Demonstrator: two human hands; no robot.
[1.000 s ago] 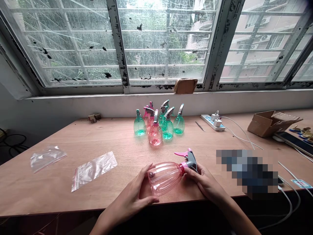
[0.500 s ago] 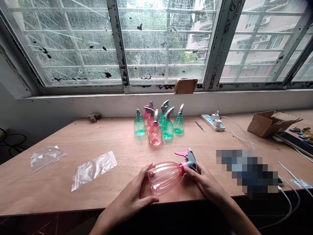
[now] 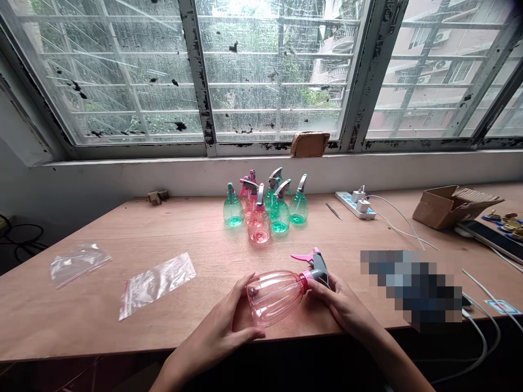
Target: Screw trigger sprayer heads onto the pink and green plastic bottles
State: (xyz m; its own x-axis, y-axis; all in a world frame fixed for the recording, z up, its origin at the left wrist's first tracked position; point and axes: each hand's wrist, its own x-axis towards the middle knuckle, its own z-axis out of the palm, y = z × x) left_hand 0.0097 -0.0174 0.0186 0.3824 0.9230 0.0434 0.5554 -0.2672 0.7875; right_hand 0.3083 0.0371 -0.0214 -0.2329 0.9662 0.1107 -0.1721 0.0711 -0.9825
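A pink see-through spray bottle (image 3: 274, 294) lies on its side near the front edge of the wooden table (image 3: 196, 234), its grey and pink trigger head (image 3: 314, 263) pointing right. My left hand (image 3: 229, 321) cups the bottle's base, fingers wrapped round it. My right hand (image 3: 341, 302) grips the neck just below the trigger head. Behind them stands a cluster of several green and pink spray bottles (image 3: 265, 206), upright.
Two clear zip bags (image 3: 157, 283) (image 3: 77, 261) lie at the left. A white power strip (image 3: 354, 205) with plugs and cables, a small cardboard box (image 3: 449, 204) and a phone (image 3: 490, 235) sit at the right. A blurred patch (image 3: 412, 286) lies beside my right hand.
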